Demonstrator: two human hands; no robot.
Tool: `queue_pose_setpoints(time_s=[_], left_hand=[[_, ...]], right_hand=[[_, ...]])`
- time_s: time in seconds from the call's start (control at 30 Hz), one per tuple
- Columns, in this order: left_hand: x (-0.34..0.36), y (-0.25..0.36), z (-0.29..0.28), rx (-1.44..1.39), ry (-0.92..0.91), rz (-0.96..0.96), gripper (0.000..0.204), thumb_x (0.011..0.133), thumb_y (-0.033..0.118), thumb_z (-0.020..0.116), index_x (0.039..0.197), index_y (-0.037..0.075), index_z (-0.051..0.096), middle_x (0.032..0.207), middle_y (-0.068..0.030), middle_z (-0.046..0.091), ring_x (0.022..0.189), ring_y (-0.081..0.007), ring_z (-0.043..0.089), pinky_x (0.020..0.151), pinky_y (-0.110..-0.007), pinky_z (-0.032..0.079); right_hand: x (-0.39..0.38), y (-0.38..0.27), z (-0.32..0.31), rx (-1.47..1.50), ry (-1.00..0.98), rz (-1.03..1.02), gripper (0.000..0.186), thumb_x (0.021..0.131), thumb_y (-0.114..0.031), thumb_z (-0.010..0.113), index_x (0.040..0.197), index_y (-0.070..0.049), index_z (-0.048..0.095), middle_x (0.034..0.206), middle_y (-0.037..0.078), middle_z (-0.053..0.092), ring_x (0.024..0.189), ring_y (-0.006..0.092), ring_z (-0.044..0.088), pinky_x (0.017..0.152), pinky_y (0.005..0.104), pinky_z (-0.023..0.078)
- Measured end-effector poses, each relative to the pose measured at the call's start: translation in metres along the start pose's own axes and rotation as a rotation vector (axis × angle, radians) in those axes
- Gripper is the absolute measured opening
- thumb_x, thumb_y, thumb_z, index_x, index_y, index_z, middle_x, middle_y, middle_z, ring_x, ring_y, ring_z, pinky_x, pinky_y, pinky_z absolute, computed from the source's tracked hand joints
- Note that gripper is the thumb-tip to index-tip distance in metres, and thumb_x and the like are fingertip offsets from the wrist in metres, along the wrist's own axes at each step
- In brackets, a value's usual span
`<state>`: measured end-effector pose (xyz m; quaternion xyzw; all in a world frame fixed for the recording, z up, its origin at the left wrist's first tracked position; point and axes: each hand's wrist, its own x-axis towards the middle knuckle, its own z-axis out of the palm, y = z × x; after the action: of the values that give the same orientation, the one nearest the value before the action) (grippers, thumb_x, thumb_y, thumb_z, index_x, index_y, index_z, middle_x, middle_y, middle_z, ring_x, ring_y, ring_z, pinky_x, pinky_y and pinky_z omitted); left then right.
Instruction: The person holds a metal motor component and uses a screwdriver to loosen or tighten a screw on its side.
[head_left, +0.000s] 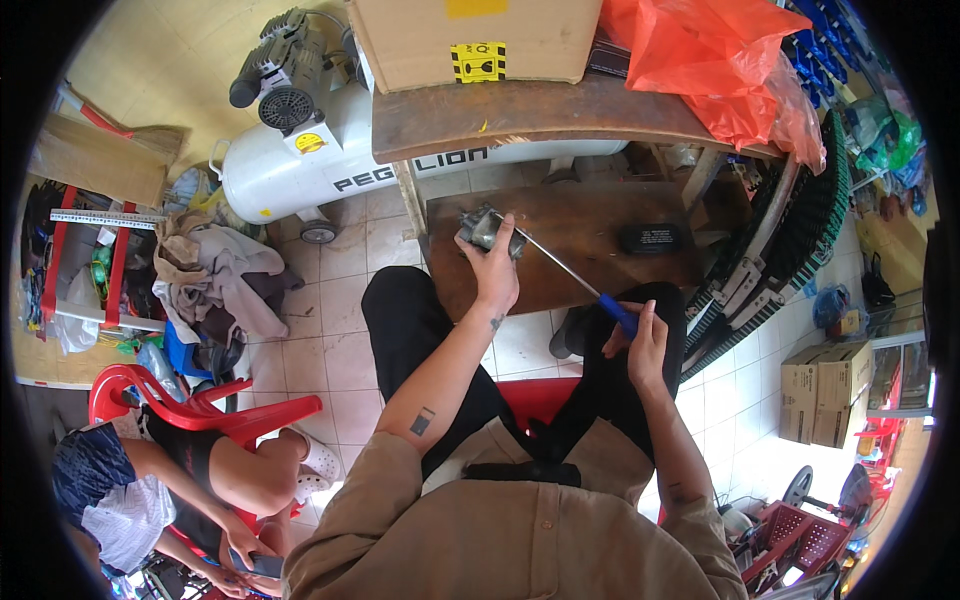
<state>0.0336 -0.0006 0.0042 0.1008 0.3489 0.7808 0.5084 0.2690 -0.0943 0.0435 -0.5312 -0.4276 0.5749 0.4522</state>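
Worktop: brown wood, front edge worn, pale chipped spot near middle; cardboard box upright on left part, orange-red plastic bag on right part, bag drooping past right edge

Lower shelf: dark brown wood, set below worktop; black case lying flat near right end

Floor: pale square tiles, joints visible; white air compressor standing on wheels, red plastic chair at left, cardboard boxes at right

Bright light washes out the right-hand floor tiles, while fisheye distortion bends the edges
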Motion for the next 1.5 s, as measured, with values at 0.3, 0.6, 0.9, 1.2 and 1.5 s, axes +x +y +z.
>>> queue_pose_setpoints(time_s=[0.3, 0.6, 0.9, 1.2, 1.5], left_hand=[[0.013, 0.001, -0.008, -0.023, 0.049, -0.014, 0.068, 0.085, 0.007, 0.078, 0.131, 0.018, 0.029, 0.117, -0.0027, 0.05, 0.103, -0.0133, 0.052, 0.083, -0.031, 0.048], [0.003, 0.001, -0.001, -0.024, 0.03, -0.016, 0.064, 0.086, 0.006, 0.077, 0.129, 0.019, 0.03, 0.112, -0.0026, 0.052, 0.098, -0.0137, 0.055, 0.079, -0.033, 0.051], [0.009, 0.003, -0.004, -0.042, 0.038, -0.002, 0.062, 0.086, 0.005, 0.076, 0.126, 0.018, 0.03, 0.11, -0.0041, 0.053, 0.091, -0.0153, 0.059, 0.074, -0.032, 0.053], [0.007, 0.006, -0.001, -0.056, -0.008, 0.001, 0.058, 0.086, 0.004, 0.075, 0.12, 0.017, 0.03, 0.108, -0.006, 0.053, 0.086, -0.019, 0.062, 0.074, -0.036, 0.056], [0.001, 0.002, 0.0, -0.005, 0.034, -0.007, 0.058, 0.086, 0.006, 0.077, 0.121, 0.018, 0.032, 0.11, -0.0032, 0.052, 0.098, -0.0139, 0.056, 0.078, -0.032, 0.051]], right_hand=[[0.001, 0.011, 0.006, -0.141, -0.079, -0.413, 0.024, 0.098, -0.004, 0.057, 0.121, -0.001, 0.051, 0.107, 0.01, 0.052, 0.076, 0.0122, 0.062, 0.058, 0.0222, 0.049], [-0.002, 0.005, -0.003, -0.056, -0.023, -0.096, 0.035, 0.099, -0.008, 0.056, 0.131, 0.002, 0.046, 0.085, 0.01, 0.063, 0.063, 0.0124, 0.06, 0.057, 0.0255, 0.052], [-0.003, 0.001, 0.008, -0.286, -0.049, -0.374, 0.041, 0.103, -0.02, 0.051, 0.136, 0.003, 0.04, 0.085, 0.012, 0.062, 0.063, 0.0141, 0.06, 0.056, 0.0236, 0.049], [-0.005, -0.005, 0.013, -0.034, -0.141, -0.257, 0.052, 0.101, -0.014, 0.054, 0.145, 0.001, 0.032, 0.097, 0.014, 0.061, 0.072, 0.0157, 0.064, 0.055, 0.0249, 0.051], [-0.002, 0.005, 0.007, -0.185, 0.081, -0.206, 0.039, 0.101, -0.014, 0.052, 0.135, 0.004, 0.045, 0.103, 0.017, 0.062, 0.077, 0.0152, 0.067, 0.051, 0.0247, 0.052]])
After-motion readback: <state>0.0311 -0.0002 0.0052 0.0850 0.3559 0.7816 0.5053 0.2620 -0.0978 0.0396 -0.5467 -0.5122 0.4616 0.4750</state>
